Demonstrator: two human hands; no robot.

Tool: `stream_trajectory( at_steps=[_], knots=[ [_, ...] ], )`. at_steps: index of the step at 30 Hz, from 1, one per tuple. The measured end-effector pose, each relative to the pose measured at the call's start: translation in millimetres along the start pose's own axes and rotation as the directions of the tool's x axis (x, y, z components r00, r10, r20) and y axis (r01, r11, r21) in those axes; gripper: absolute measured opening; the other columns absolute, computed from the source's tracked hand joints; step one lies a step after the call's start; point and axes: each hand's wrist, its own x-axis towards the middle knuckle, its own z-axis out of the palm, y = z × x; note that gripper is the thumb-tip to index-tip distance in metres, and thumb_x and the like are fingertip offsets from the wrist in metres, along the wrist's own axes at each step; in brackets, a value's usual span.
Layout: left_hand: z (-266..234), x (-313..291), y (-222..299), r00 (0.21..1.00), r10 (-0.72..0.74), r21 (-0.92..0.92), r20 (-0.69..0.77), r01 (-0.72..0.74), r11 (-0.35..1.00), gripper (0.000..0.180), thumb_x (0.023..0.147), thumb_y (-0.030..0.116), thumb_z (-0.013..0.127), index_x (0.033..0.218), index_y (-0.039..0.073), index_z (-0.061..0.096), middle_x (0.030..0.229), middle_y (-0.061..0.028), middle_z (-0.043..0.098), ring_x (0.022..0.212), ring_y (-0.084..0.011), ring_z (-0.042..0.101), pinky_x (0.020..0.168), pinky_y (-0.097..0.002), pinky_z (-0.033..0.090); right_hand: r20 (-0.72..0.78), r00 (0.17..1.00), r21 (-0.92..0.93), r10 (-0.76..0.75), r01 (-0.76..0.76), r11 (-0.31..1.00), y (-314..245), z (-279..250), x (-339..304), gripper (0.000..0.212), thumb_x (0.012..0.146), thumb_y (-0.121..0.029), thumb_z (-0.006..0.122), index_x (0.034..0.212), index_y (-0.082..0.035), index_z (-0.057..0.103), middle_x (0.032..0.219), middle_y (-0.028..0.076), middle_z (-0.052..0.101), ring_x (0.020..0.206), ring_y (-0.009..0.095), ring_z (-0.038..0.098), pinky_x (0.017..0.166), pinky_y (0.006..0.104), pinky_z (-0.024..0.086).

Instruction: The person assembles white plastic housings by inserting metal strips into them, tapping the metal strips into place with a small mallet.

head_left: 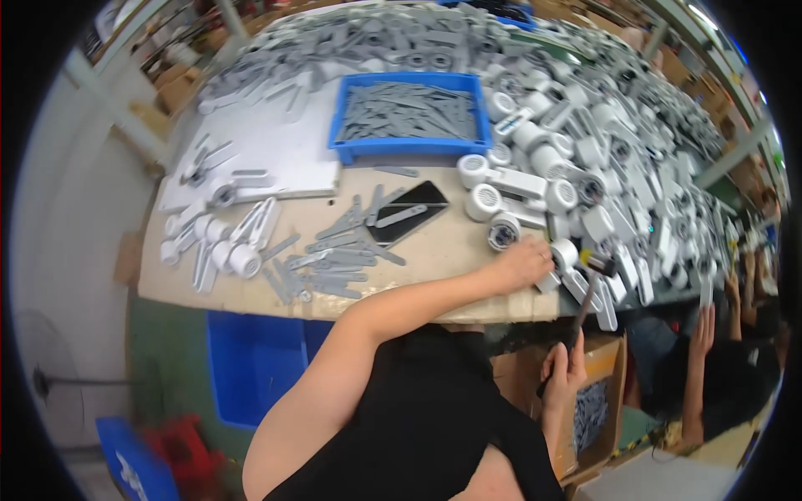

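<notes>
Tan board (468, 284) covers the near part of a crowded workbench, with a heap of white and grey parts (393, 42) running along its far side and a white panel (301, 159) lying far left. At the far middle sits a blue tray (409, 149), filled with thin grey strips (409, 108). Nearer, more loose strips (338, 257) lie scattered left of centre, beside a black phone (424, 194) that has one strip resting across it. To their left is a small cluster of white round-headed parts (221, 250); many more white parts (576, 154) are piled on the right.

The left hand (526, 263) reaches over the board to the near edge of that right-hand pile, fingers curled down just beside a white part with an open round end (504, 231). Its palm and fingers hide the contact, so I cannot tell whether it grips anything. Near the bench's right front, the right hand (568, 370) is closed around the dark handle of a hammer-like tool (586, 306), whose head is up beside the pile.

Below the bench are a blue crate (251, 351) on the left and a cardboard box (616, 392) on the right. Farther right, another person (718, 376) sits with one hand raised to the parts.
</notes>
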Motion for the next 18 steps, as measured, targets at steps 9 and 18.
stream_trajectory(
  at_steps=[9,18],
  knots=[
    [-124,-63,6,0.473,-0.864,-0.696,0.173,0.679,0.233,0.045,0.074,0.03,0.074,0.109,0.01,0.054,0.095,-0.0113,0.058,0.08,-0.0278,0.06,0.069,-0.0363,0.048,0.09,0.996,0.066,-0.012,0.006,0.998,4,10,7,0.049,0.093,-0.003,0.046,0.14,-0.001,0.033,0.062,0.0,0.045,0.047,0.005,0.039,0.042,0.0176,0.03],
    [-163,-181,-9,0.544,-0.816,-0.051,-0.194,0.825,0.562,0.032,0.076,0.032,0.07,0.095,0.007,0.063,0.09,-0.0083,0.058,0.093,-0.0295,0.054,0.077,-0.0396,0.045,0.364,0.931,0.035,0.007,-0.021,0.999,6,51,24,0.048,0.093,-0.003,0.048,0.139,-0.002,0.036,0.069,0.003,0.049,0.05,0.007,0.041,0.044,0.0189,0.033]
  ],
)
